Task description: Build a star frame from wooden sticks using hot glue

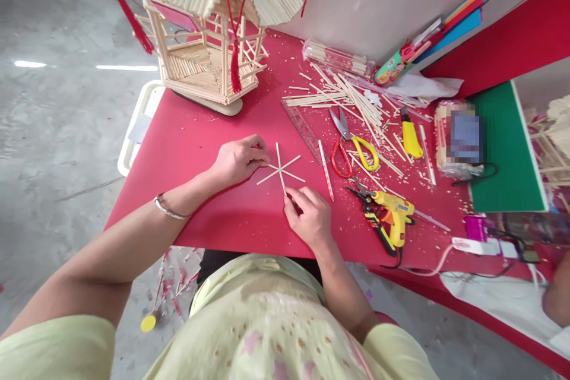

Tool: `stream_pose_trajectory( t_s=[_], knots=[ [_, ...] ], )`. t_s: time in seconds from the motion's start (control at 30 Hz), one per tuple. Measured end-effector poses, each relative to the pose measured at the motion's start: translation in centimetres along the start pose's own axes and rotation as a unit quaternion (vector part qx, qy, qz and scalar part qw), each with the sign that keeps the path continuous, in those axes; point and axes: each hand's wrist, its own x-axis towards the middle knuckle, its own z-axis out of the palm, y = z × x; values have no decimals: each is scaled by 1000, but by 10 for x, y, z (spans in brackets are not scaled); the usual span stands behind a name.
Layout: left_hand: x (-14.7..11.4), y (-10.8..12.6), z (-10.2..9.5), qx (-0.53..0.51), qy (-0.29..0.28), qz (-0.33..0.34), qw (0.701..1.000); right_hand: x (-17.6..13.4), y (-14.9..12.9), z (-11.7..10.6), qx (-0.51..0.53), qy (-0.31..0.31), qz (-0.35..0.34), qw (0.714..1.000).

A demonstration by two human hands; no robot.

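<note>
Several thin wooden sticks meet at one centre and form a star (279, 170) on the red table. My left hand (243, 160) pinches the end of the spoke on the star's left side. With thumb and forefinger, my right hand (308, 212) grips the end of the spoke that points toward me. A pen-like stick (326, 171) with red and white markings lies just right of the star. Beyond it rest scissors (347, 141) with one red and one yellow handle, and a clear ruler (303, 130).
A pavilion model of sticks (205, 35) with red tassels stands at the back left. Loose sticks (356, 98) are scattered at the back right. A yellow glue gun (395, 212), black-and-yellow pliers (376, 222) and a yellow utility knife (410, 135) lie to the right. Another person's arm (556, 291) shows at the right edge.
</note>
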Motion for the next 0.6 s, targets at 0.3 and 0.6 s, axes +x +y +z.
stream_pose_trajectory(
  t_s=[0.3, 0.6],
  knots=[
    [0, 1, -1, -10, 5, 8, 1000, 0, -1, 0, 1, 2, -2, 1000],
    [0, -1, 0, -1, 1, 7, 1000, -1, -1, 0, -3, -14, 13, 1000]
  ],
)
